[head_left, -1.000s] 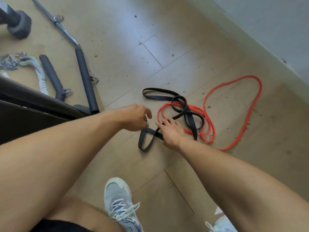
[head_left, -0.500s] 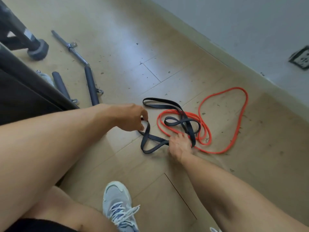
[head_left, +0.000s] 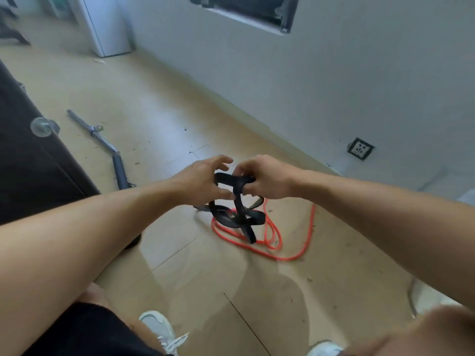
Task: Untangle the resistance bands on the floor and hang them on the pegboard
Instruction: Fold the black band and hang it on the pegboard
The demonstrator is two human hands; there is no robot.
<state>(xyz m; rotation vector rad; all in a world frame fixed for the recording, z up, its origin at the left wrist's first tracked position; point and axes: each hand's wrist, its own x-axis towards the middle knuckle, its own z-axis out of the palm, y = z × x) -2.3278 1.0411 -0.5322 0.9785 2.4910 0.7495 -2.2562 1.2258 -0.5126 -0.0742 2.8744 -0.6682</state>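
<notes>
- Head view: both hands, the left hand (head_left: 203, 179) and the right hand (head_left: 267, 179), now grip the black band (head_left: 237, 201), lifted off the floor (head_left: 180, 253).
- The orange band (head_left: 272, 242) stays on the floor, still threaded through it; untangling has only begun.

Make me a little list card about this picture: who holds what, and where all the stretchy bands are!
left hand: grips the black band
right hand: grips the same band beside it
black band: top lifted, lower loops dangling in a twist
orange band: on the floor, coiled under the black one
metal bar: lying on the floor, far left
pegboard: not in view
</notes>
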